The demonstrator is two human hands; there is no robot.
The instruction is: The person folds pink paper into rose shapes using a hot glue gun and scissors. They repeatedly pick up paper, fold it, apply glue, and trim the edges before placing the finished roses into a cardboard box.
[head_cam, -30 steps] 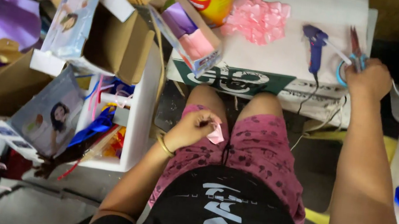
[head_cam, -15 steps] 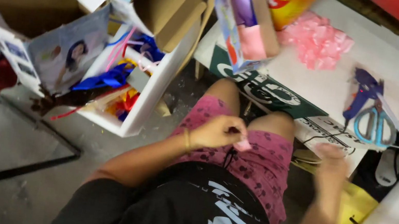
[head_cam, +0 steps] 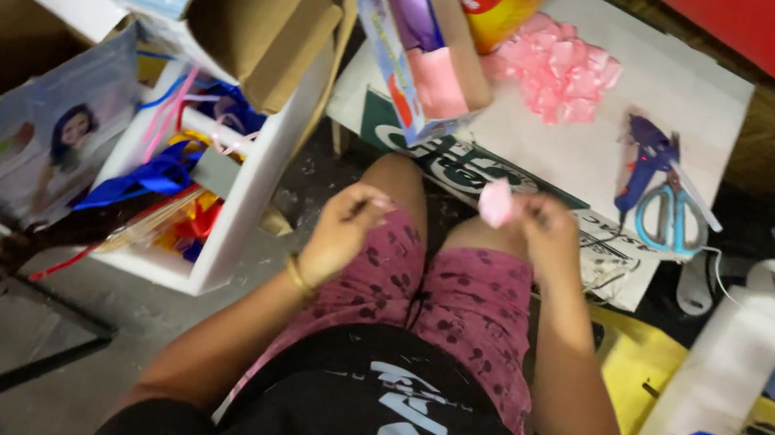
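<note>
From the head view we see that our right hand (head_cam: 547,232) has come back from the scissors (head_cam: 673,215) on the worktop (head_cam: 669,85) and now pinches the pink petal piece (head_cam: 495,202) above our knees, while our left hand (head_cam: 345,232), fingers loosely curled, has let it go.

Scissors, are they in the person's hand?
No, the blue-handled scissors lie on the white board, while the right hand pinches a small pink piece.
</note>
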